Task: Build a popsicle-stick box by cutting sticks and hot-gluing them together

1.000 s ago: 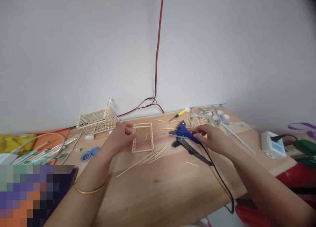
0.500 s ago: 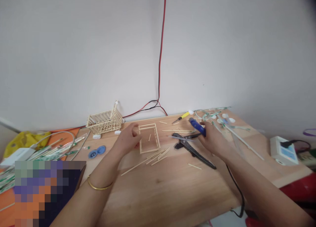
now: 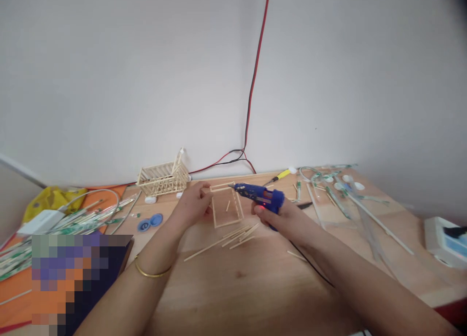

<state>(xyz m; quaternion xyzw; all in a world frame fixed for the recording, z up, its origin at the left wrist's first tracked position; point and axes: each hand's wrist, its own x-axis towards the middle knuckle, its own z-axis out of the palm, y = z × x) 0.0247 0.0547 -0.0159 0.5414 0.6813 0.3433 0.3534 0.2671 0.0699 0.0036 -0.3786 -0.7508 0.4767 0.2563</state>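
Observation:
My right hand (image 3: pixel 286 219) is wrapped round a blue hot glue gun (image 3: pixel 257 194) with a small red light lit. The gun points left, its nozzle close to the far right corner of a rectangular frame of thin wooden sticks (image 3: pixel 229 223). My left hand (image 3: pixel 193 202) pinches the left side of that frame, fingertips partly hidden. Within the outline lies a short loose stick (image 3: pixel 228 206). Several cut sticks (image 3: pixel 239 234) lie just in front. My right hand and the gun hide most of the black scissors; a dark tip (image 3: pixel 304 206) shows.
A stick-built cart (image 3: pixel 162 178) with white wheels stands against the wall at back left. Nearby are blue caps (image 3: pixel 149 222) and wrapped sticks (image 3: pixel 80 219). A yellow-handled tool (image 3: pixel 280 175), plastic wrappers (image 3: pixel 339 199) and a white power box (image 3: pixel 443 241) lie to the right.
My right hand has lifted the glue gun and swung it left, over the scissors, to the frame's far right corner. My left hand stays at the frame. The view has shifted slightly.

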